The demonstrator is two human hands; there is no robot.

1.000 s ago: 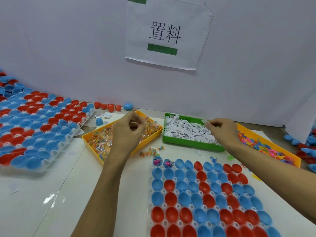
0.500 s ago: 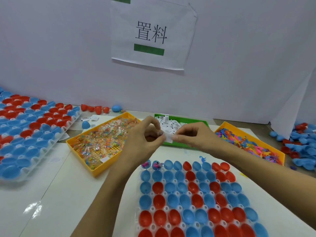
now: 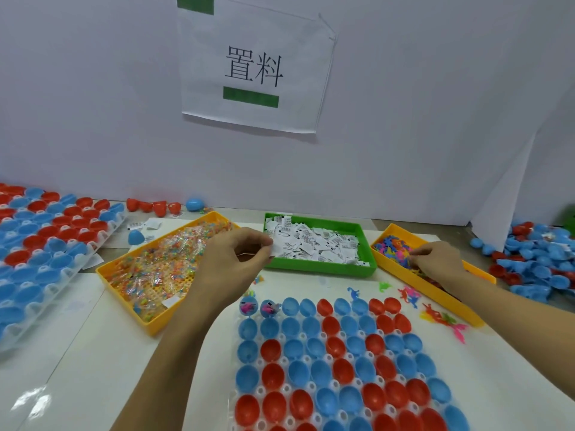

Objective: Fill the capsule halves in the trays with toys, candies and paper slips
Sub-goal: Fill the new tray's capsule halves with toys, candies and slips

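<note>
I am watching the left hand (image 3: 231, 262) hovering between the candy tray (image 3: 149, 325) and the green tray (image 3: 320, 270) of paper slips, fingers curled and pinching a white paper slip (image 3: 278, 251); the right hand (image 3: 435, 259) is reaching into the orange toy tray (image 3: 451, 301), fingertips bunched among the toys, though I cannot tell whether it has one; the capsule tray (image 3: 342, 368) is sitting nearest me, its two top-left blue halves (image 3: 249, 307) holding toys.
</note>
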